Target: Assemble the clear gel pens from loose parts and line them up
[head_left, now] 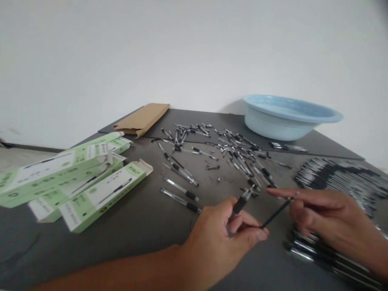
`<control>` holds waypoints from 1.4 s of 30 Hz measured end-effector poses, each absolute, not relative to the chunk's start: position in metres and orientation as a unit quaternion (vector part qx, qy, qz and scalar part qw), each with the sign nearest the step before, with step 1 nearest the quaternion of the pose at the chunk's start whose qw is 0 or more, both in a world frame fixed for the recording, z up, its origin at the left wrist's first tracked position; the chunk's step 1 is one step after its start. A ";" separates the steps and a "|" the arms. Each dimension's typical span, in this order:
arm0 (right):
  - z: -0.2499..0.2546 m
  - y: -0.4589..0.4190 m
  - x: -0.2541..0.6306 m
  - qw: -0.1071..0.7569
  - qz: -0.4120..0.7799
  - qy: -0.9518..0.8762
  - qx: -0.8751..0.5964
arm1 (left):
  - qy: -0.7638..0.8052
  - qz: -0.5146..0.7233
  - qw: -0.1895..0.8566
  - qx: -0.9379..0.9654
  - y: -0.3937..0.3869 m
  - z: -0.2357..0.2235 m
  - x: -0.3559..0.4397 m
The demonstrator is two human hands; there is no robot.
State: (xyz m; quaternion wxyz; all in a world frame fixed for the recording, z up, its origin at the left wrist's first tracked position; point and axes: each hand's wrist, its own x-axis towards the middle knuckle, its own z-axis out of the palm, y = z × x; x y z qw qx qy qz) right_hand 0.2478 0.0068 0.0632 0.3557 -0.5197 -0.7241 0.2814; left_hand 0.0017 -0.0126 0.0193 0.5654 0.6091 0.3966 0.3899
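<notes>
Desk: A dark grey desk (pixel 121 258) fills the lower view, its far edge near a plain white wall (pixel 194 52); a seam (pixel 339 157) crosses the top, and a dark smudge (pixel 21 254) marks the near left corner.
Room: Beyond the left edge, a strip of pale floor (pixel 24 159) meets the wall along a dark line (pixel 30 148).
Left hand: Over the near edge, the left hand (pixel 224 242) has its grip clamped on a pen (pixel 241 204) with a black sleeve, while thumb and finger pinch the lower end of a thin dark rod (pixel 277 214).
Right hand: Toward the near right corner, the right hand (pixel 327 218) extends its index finger beside the rod's upper end; whether its grip closes on the rod cannot be told.
Pens: Loose pens and small parts (pixel 239 155) scatter across the middle toward the far edge; a dense row of pens (pixel 339 178) lies along the right edge, and more pens (pixel 336 258), blurred, lie below the right hand at the near right corner.
Boxes: Green and white cartons (pixel 106 194) overlap near the left edge, pens printed on their faces.
Far corners: A brown paper packet (pixel 142 117) lies flat at the far left; a light blue basin (pixel 273 123) stands at the far right.
</notes>
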 end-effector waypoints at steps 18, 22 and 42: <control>0.090 0.204 0.143 0.044 -0.023 -0.883 -0.467 | 0.349 0.434 0.546 0.625 -0.003 0.019 0.001; 0.072 0.240 0.135 -0.003 -0.024 -0.889 -0.457 | 0.385 0.396 0.552 0.625 -0.001 0.017 0.003; 0.058 0.258 0.133 -0.023 -0.011 -0.890 -0.454 | 0.357 0.418 0.534 0.642 -0.001 0.017 0.001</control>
